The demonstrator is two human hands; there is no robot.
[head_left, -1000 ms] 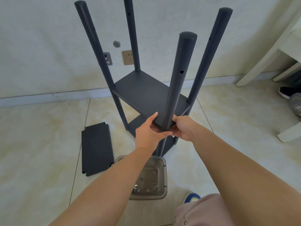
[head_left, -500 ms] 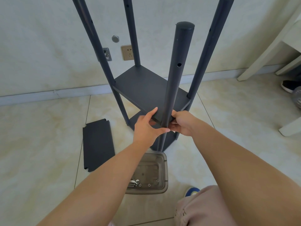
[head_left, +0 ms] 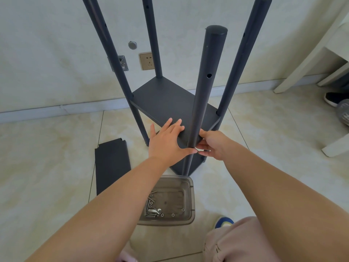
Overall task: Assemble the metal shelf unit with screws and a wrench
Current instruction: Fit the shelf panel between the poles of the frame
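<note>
Head view: shelf unit (head_left: 170, 103) standing on the floor (head_left: 47, 157) near the wall. Left hand (head_left: 167, 142), fingers spread flat on the shelf's near edge; right hand (head_left: 211, 143) pinching at the near post (head_left: 204, 87). Tray (head_left: 189, 201) holding screws (head_left: 151, 205) below.

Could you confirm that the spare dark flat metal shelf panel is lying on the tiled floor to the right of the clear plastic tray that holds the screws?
Not quite: the head view shows the spare dark flat metal shelf panel lying on the tiled floor to the left of the clear plastic tray that holds the screws, not to its right.
</note>
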